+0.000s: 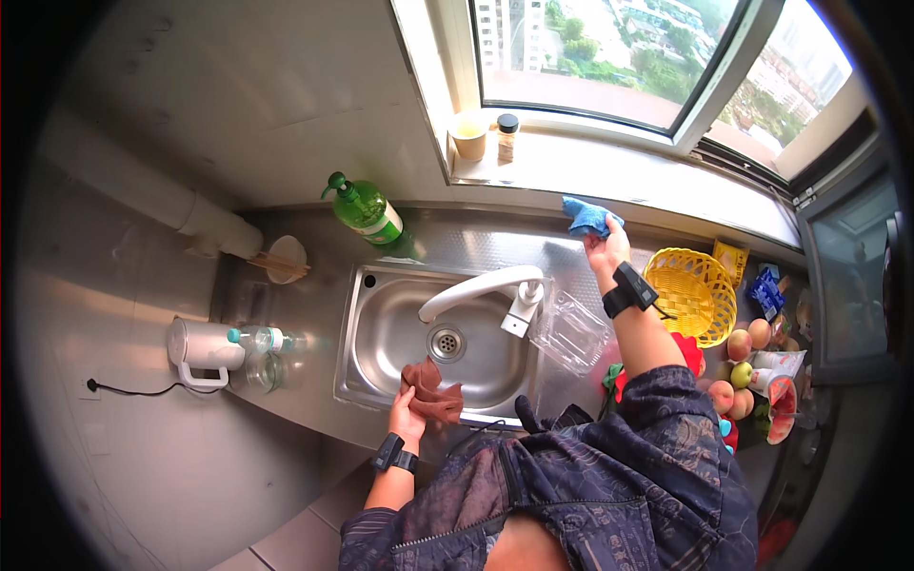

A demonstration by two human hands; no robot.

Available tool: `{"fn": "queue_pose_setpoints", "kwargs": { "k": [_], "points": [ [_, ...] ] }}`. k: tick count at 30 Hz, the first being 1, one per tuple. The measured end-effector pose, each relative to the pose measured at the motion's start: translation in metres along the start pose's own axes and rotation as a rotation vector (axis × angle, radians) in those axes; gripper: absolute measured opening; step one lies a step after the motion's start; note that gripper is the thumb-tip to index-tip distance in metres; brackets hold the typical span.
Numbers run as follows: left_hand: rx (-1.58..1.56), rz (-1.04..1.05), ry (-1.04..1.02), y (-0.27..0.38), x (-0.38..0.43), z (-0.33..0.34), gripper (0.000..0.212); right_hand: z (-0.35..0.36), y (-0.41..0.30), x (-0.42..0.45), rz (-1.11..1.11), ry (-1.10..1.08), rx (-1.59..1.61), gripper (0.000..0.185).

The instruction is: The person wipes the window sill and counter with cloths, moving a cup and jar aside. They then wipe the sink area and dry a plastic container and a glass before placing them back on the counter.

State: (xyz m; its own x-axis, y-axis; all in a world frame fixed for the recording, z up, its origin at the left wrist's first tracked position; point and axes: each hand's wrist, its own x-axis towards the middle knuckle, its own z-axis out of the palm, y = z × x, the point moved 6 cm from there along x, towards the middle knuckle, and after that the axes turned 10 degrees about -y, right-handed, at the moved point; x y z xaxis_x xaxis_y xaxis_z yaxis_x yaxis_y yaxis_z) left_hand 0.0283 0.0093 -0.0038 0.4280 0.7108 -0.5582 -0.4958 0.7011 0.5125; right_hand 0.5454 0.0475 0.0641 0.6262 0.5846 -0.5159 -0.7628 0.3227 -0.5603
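My left hand (408, 416) grips a brown cloth (433, 392) that hangs over the near edge of the stainless steel sink (385, 342). Higher up on the right, my right hand (608, 246) holds a bunched blue cloth (587, 217) at the back of the counter, just below the windowsill. Between the hands, a white faucet (485, 283) arches over the basin and its drain strainer (446, 343). A clear plastic tray (571, 334) lies right of the faucet, partly beside my right forearm.
A green pump bottle (371, 214) stands behind the sink. Left are a bowl with chopsticks (287, 259), plastic bottles (264, 339) and a kettle (203, 350). A yellow basket (689, 296), several peaches (740, 344) and a cut watermelon (782, 410) sit right. The sill (557, 168) holds a cup (469, 139) and a jar (507, 139).
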Motion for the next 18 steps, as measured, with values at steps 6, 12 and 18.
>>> {"fn": "queue_pose_setpoints", "kwargs": {
  "k": [6,12,18],
  "points": [
    [-0.064,-0.029,-0.217,0.003,-0.027,0.036,0.045,-0.026,-0.003,-0.061,-0.158,0.0,-0.082,0.012],
    [-0.16,-0.067,-0.252,-0.009,-0.046,0.04,0.044,-0.023,0.007,-0.131,-0.134,-0.055,-0.075,0.014],
    [-0.101,-0.068,-0.261,-0.004,-0.084,0.078,0.048,-0.037,0.013,-0.169,-0.086,-0.087,-0.069,0.022]
  ]
}}
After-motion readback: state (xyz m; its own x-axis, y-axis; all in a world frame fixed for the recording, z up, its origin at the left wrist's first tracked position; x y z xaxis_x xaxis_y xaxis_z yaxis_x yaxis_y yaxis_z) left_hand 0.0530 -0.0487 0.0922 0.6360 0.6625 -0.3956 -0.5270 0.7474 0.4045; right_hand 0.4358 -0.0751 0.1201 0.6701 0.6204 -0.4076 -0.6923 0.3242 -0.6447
